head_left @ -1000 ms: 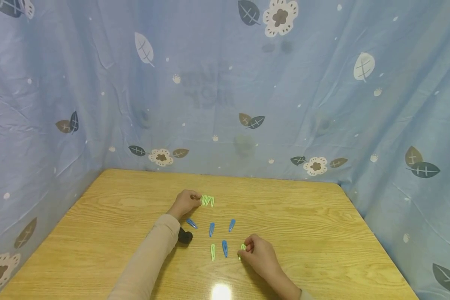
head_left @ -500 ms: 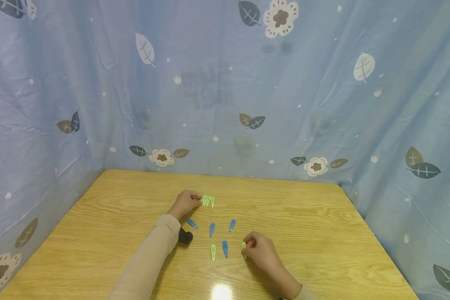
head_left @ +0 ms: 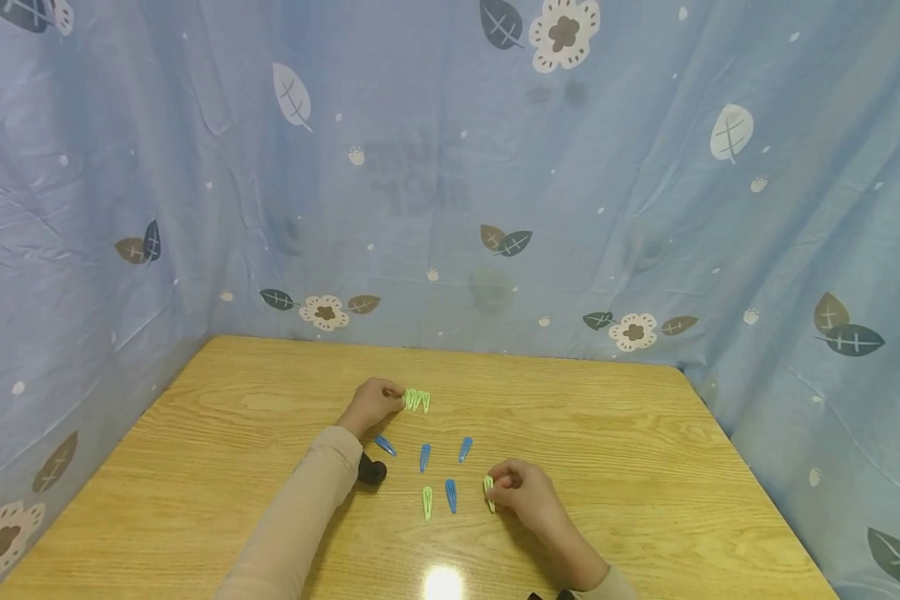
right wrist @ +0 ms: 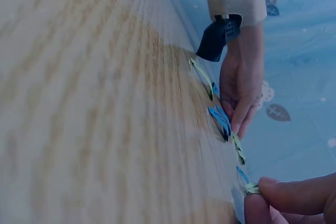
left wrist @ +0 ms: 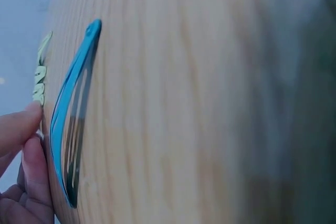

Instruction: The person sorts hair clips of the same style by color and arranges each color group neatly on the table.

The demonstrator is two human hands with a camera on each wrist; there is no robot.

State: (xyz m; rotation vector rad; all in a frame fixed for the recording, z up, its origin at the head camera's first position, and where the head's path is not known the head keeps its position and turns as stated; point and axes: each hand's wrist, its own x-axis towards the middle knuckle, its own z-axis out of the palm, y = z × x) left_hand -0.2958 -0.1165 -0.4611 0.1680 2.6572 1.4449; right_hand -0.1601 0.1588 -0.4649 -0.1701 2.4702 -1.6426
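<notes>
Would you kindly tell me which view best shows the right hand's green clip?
The head view, where most of the green clip shows lengthwise at the right hand. The right wrist view shows only a small, foreshortened part at the fingertips; the left wrist view, none.

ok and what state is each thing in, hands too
row of green clips, lying side by side
left hand, at that row's left end, grip unclear
held green clip, pinched, slightly aslant
right hand, pinching that clip
lone green clip, lying loose
leftmost blue clip, lying aslant
rightmost blue clip, lying aslant
nearest blue clip, lying loose
remaining blue clip, lying loose
curtain, hanging creased
</notes>
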